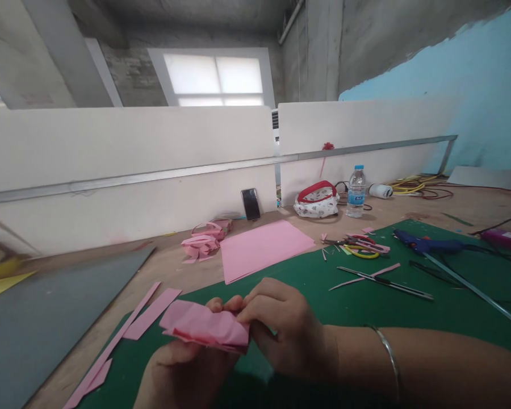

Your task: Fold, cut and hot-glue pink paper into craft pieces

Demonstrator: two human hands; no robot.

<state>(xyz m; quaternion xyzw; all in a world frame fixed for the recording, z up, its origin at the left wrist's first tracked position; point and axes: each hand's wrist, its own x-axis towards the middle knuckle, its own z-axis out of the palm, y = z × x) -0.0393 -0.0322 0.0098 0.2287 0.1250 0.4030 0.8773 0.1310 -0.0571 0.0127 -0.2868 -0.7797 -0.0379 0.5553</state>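
Between both hands is a folded piece of pink paper point(202, 324), with a red mark along its lower edge. My left hand point(187, 369) grips it from below, the thumb underneath and fingertips showing over its far edge. At the paper's right end, my right hand point(283, 324) pinches it between thumb and fingers; a bangle circles that wrist. Both hands are just above the green cutting mat point(306, 301). Left of them lie cut pink paper strips point(153, 315). Beyond them are a stack of pink sheets point(264, 247) and a bundle of looped pink paper point(200, 247).
To the right lie scissors point(361, 250), a pen point(387, 282) and a blue glue gun point(426, 243) with a clear glue stick and cord. A water bottle point(356, 193), a pouch point(317, 200) and a phone point(251, 204) stand near the white partition. A grey board point(68, 318) is at left.
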